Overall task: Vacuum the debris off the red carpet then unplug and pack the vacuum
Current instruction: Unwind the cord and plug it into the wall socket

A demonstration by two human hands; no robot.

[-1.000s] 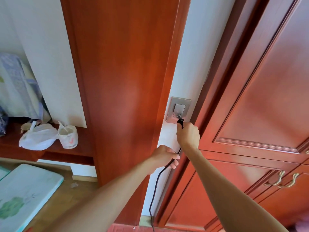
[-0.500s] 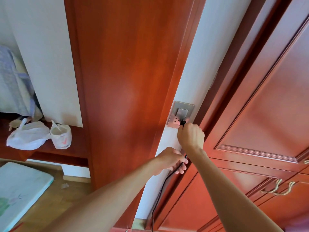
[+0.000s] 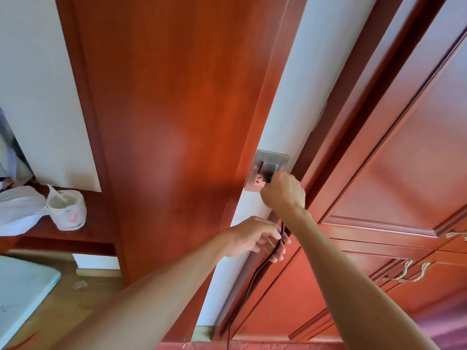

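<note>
A grey wall socket (image 3: 267, 169) sits on the white strip of wall between the wooden panel and the cupboard doors. My right hand (image 3: 283, 192) grips the black plug (image 3: 269, 180) right at the socket; most of the plug is hidden by my fingers. The black vacuum cord (image 3: 255, 271) hangs from that hand down to the floor. My left hand (image 3: 255, 238) is just below, its fingers loosely curled round the cord. A sliver of the red carpet (image 3: 252, 346) shows at the bottom edge. The vacuum itself is out of view.
Red-brown cupboard doors with brass handles (image 3: 406, 272) fill the right side. A wooden shelf at the left carries white plastic bags (image 3: 65, 210). A pale green board (image 3: 22, 294) lies on the wooden floor at lower left.
My view has moved closer to the socket and tilted up. My right hand stays on the plug at the socket, and my left hand has slid slightly up along the cord.
</note>
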